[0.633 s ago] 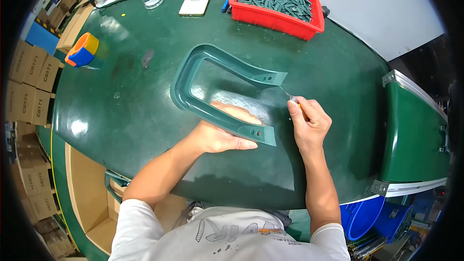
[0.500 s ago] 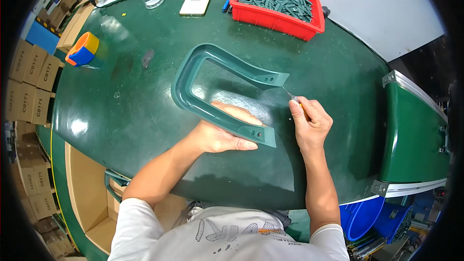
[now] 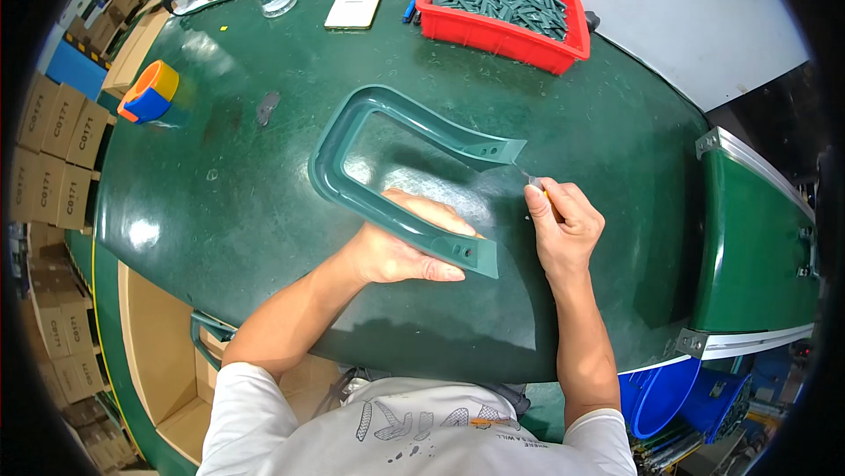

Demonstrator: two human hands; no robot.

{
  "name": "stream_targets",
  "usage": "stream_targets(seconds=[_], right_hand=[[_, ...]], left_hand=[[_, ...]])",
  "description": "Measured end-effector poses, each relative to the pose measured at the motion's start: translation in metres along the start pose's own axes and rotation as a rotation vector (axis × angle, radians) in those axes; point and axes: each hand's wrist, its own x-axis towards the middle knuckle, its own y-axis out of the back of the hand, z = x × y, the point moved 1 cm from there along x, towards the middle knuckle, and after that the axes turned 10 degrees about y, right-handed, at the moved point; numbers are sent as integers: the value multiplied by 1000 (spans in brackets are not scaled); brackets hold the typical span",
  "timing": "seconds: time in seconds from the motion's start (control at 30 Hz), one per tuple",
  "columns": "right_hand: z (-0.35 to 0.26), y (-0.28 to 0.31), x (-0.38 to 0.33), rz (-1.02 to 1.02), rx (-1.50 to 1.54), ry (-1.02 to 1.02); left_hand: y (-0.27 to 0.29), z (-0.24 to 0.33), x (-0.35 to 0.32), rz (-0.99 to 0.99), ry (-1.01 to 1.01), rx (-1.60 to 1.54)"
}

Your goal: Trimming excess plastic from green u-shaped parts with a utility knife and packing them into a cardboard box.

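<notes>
Green table (image 3: 264, 212): left hand (image 3: 400, 247) flat on U-frame (image 3: 387, 159), right hand (image 3: 563, 225) gripping blade (image 3: 528, 177).

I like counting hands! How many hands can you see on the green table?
2. The left hand presses down on the near arm of the green U-shaped plastic frame. The right hand holds a small blade tool beside the frame's far end. None look hidden.

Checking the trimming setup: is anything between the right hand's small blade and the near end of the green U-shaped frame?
Nothing visible. The right hand holds a small blade just beside the U-shaped frame end; only bare green table lies between.
</notes>
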Motion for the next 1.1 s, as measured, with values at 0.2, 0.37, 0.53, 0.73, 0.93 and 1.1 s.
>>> stream_targets(seconds=[0.2, 0.37, 0.53, 0.73, 0.93, 1.1], right_hand=[[1, 1, 0, 68, -22, 45], [9, 9, 7, 174, -91, -47], [30, 25, 13, 145, 140, -398], [16, 34, 13, -242, 712, -518], [15, 37, 10, -361, 778, -482], [14, 37, 9, -377, 747, -484]], left_hand=[[-5, 0, -3, -48, 42, -167], [-8, -2, -3, -139, 47, -166], [-15, -5, 1, -189, -3, -120], [-3, -3, 3, -191, -6, -91], [-3, -4, 4, -219, -48, -83], [-3, -4, 4, -209, -43, -91]])
